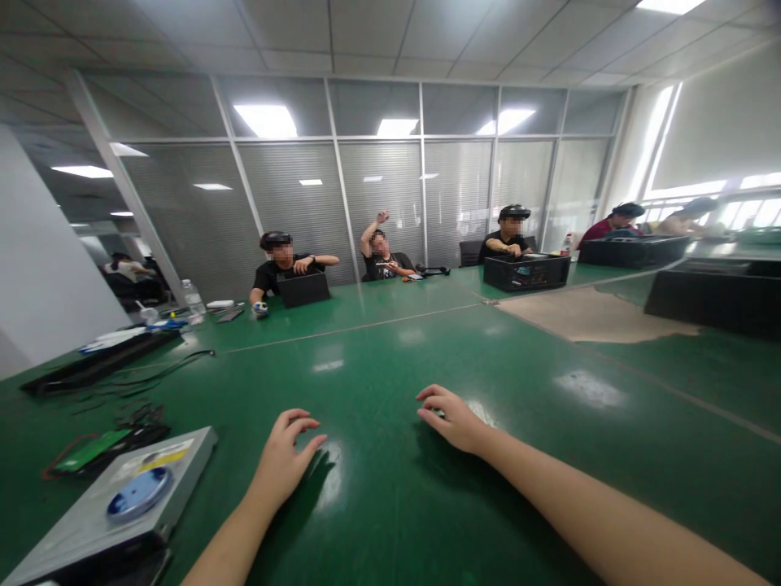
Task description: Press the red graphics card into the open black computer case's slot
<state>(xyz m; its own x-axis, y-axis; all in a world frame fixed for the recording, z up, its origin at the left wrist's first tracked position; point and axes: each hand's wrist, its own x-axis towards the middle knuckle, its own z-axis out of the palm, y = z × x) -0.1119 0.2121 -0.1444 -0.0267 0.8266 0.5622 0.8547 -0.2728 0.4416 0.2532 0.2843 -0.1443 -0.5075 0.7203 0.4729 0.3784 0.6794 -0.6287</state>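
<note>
My left hand [291,456] hovers over the green tabletop [366,505], its fingers apart and curved, with nothing in them. To the right, my right hand [450,417] is likewise raised a little above the surface, thumb and fingers parted and holding nothing. Nearest to my left hand is a silver optical drive [189,456] at the lower left. On top of it lies a round blue and white lid or dish [140,493]. Behind the drive sits a small green circuit board [94,450] among dark parts and a reddish wire.
Black cables [176,360] and a long black panel [103,362] lie along the left side. Across the table people sit with dark computer cases [525,273]. A brown sheet [586,313] covers part of the right side, beside another black case [713,295]. A bottle [193,299] stands far left.
</note>
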